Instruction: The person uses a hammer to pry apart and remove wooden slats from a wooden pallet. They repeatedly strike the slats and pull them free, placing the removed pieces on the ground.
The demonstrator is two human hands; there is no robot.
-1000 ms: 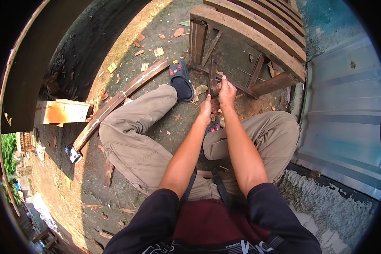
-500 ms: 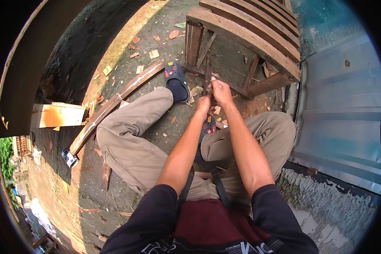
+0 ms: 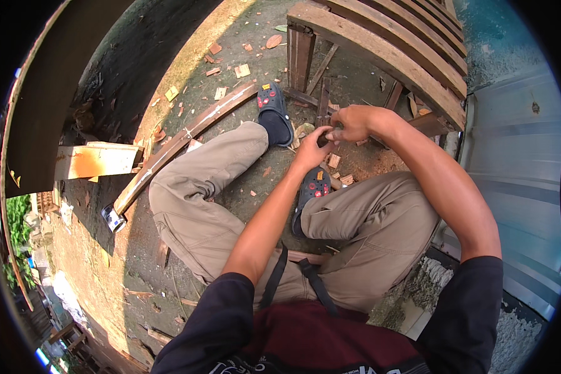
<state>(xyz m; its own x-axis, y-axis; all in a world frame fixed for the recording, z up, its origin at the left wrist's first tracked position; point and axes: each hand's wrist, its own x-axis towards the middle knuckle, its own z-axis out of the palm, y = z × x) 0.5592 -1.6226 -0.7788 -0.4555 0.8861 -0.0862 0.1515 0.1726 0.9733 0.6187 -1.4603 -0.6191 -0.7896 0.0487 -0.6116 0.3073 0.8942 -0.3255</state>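
In front of my shins, my left hand (image 3: 313, 147) is closed around the near end of a narrow dark wooden strip (image 3: 324, 100). The strip points away from me, toward the foot of a slatted wooden bench (image 3: 374, 53). Beside it on the right, my right hand (image 3: 355, 123) is bent over with its fingers curled in against the strip's near end and close to my left fingers. Whatever those right fingers hold is hidden.
A long wooden beam (image 3: 187, 138) with a white line lies left of my legs, a can (image 3: 113, 219) by its near end. Wood chips (image 3: 242, 70) litter the ground. A corrugated metal sheet (image 3: 517, 181) stands at right; a board (image 3: 96, 163) sits at left.
My right hand has turned over and its elbow has swung out to the right. My left hand stays on the strip. The view has shifted slightly, moving the scene rightward.
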